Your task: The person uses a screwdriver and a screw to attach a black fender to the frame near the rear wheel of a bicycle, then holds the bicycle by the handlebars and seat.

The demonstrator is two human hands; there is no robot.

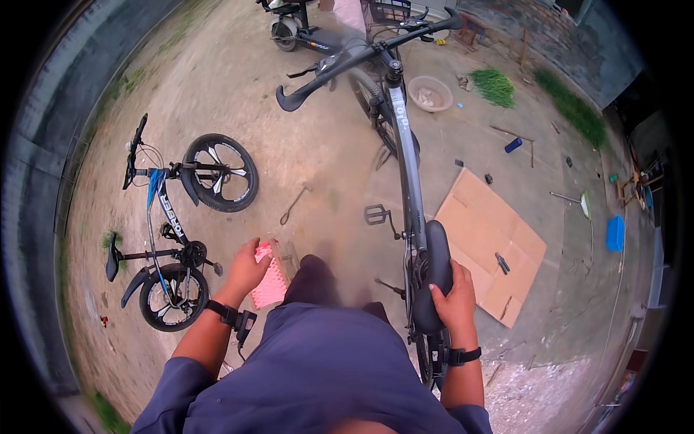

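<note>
A grey bicycle (pixel 410 163) stands upright in front of me on the right, with its handlebar at the far end. My right hand (pixel 455 296) grips the right edge of its black saddle (pixel 435 271), thumb on top. To the left, my left hand (pixel 248 271) hangs beside a pink, bumpy-textured pad (pixel 270 283), which seems to lie on a small stool-like frame. A gap shows between thumb and forefinger; the other fingers are partly hidden. Whether this hand touches the pad is unclear.
A smaller blue-and-black bicycle (pixel 170 213) lies on its side at left. Flattened cardboard (pixel 499 231) with pliers (pixel 502 263) on it lies right of the saddle. Farther off are a basin (pixel 431 94), cut grass (pixel 494 87), a blue can-like object (pixel 513 145) and an electric scooter (pixel 307 36).
</note>
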